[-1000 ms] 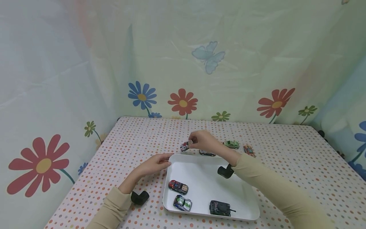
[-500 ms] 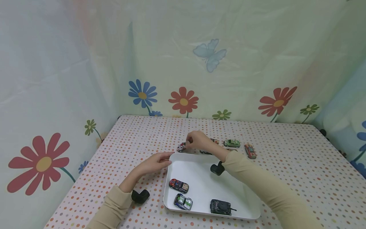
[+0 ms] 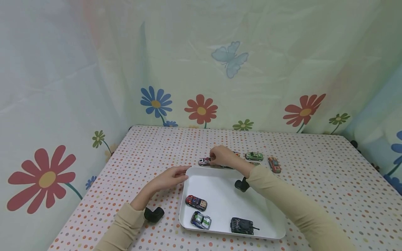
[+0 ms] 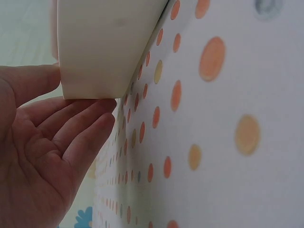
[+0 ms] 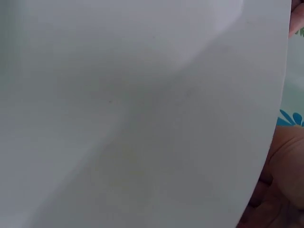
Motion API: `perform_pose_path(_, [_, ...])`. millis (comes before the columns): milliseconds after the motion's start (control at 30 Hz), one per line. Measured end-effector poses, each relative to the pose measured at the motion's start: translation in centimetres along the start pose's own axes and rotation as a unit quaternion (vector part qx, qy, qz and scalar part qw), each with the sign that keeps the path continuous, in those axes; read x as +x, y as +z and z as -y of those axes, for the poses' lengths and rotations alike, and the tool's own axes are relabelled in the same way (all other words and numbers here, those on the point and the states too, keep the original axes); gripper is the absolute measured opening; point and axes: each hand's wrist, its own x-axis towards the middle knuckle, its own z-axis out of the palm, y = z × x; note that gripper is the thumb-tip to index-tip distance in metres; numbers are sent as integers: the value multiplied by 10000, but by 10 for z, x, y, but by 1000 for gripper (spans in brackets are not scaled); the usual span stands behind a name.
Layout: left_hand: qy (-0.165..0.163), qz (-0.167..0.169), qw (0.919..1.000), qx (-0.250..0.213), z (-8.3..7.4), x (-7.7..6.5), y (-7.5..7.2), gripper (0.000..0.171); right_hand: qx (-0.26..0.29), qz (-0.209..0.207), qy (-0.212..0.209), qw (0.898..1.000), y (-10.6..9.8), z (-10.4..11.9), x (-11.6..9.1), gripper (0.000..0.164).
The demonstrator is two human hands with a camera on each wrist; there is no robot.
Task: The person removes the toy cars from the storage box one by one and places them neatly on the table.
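My right hand pinches the rear of a small white-and-red toy car on the table behind the white tray. In the right wrist view the tray wall covers most of the picture; part of the hand shows at the right edge, and the car is hidden. At the tray's far left corner my left hand rests with fairly straight fingers; up close, the thumb and fingertips touch the outer wall. Inside the tray lie a red-and-black toy car, a silver-and-blue one and a black toy tank.
Behind the tray stand a green toy car and an orange-red one, with others partly hidden by the right hand and forearm. The dotted tablecloth ends at flower-printed curtains on the back and sides.
The right hand has shifted the white-and-red car first left, then back right, and it now sits level on the table. The left hand and the tray stay in place.
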Motion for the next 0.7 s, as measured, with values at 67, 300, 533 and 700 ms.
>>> perform_pose_path(67, [26,-1,10000,-1,0,0,0,49,-63,44,-5,10000,0,-1,-1,15])
perform_pose_path(300, [48,19,10000,-51,-1,1,0,49,-113,54,44,9999,-2,-1,-7,23])
perform_pose_path(533, [4,0,10000,-34,-1,0,1,49,0,-235,-8,9997,-17,1,-35,32])
perform_pose_path(700, [-17,-36,10000,-86,0,-1,2,49,11,-501,-203,9985,-28,2,-64,31])
